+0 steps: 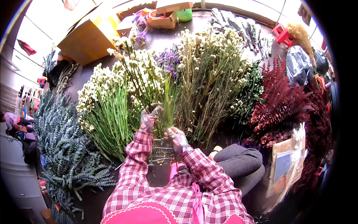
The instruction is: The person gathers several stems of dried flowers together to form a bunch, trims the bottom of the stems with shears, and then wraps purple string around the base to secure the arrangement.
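Observation:
My left hand (pixel 151 117), in a patterned glove with a soiled palm, grips a bunch of white dried statice (pixel 134 65) by its stems. The flower heads point up and away from me. Lower and to the right, my right hand (pixel 176 138), gloved alike, has its fingers curled round thin green stems (pixel 168 106) that look blurred. Its fingertips are close to the lower ends of the left hand's bunch. Behind both hands, purple statice (pixel 169 60) lies between a green-stemmed pile of white flowers (pixel 109 112) and a browner pile of white flowers (pixel 212 84).
Blue-grey eucalyptus (pixel 70 145) fills the left side; dark red foliage (pixel 282 98) lies right. Cardboard boxes (pixel 86 42), wrapped bundles (pixel 246 30) and a red stool (pixel 283 35) stand farther back. A cardboard sheet (pixel 275 179) is near my bent leg (pixel 237 159). Another person (pixel 16 123) is far left.

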Demonstrator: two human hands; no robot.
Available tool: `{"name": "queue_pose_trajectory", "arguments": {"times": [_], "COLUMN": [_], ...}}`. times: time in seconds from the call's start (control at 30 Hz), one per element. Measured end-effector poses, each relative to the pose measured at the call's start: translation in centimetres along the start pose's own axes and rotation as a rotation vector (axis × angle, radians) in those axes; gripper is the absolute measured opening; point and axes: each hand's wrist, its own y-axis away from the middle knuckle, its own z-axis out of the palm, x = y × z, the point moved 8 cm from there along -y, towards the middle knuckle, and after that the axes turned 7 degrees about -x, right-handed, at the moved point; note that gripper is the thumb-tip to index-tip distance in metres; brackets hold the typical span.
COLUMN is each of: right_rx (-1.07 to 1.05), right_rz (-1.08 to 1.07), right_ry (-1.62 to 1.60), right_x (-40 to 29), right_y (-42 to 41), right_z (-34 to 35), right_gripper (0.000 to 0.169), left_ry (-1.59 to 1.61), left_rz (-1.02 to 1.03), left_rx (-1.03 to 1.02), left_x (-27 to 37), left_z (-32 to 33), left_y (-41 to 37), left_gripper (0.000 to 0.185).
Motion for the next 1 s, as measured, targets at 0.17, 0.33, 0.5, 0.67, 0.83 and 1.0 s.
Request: {"name": "queue_pose_trajectory", "arguments": {"times": [0.17, 0.33, 0.5, 0.67, 0.83, 1.0], "right_rx": [-0.007, -0.060, -0.013, 0.168, 0.400, 0.362], "right_rz": [-0.094, -0.083, -0.084, -0.248, -0.581, -0.729], "right_ry": [-0.021, 0.303, 0.309, 0.137, -0.057, 0.075], "right_x": [-0.4, -1.7, -1.8, -3.5, -9.0, -12.0], "right_y": [-0.8, 0.0, -0.1, -2.2, 0.7, 2.9], "right_z": [-1.0, -0.4, -1.4, -3.6, -4.0, -9.2], "right_gripper": [0.017, 0.024, 0.023, 0.013, 0.014, 0.016], "left_ry": [-0.109, -0.169, -0.158, -0.113, 0.385, 0.404], "left_rz": [0.095, 0.007, 0.052, 0.277, 0.428, 0.225], "left_rx": [0.049, 0.102, 0.107, 0.119, 0.050, -0.033], "left_x": [0.4, 0.8, 0.6, 1.2, 0.8, -0.7], "left_z": [1.0, 0.4, 0.7, 2.1, -1.0, -8.5], "left_y": [0.0, 0.3, 0.6, 2.1, 1.7, -0.1], "left_gripper": [0.019, 0.016, 0.015, 0.012, 0.023, 0.032]}}
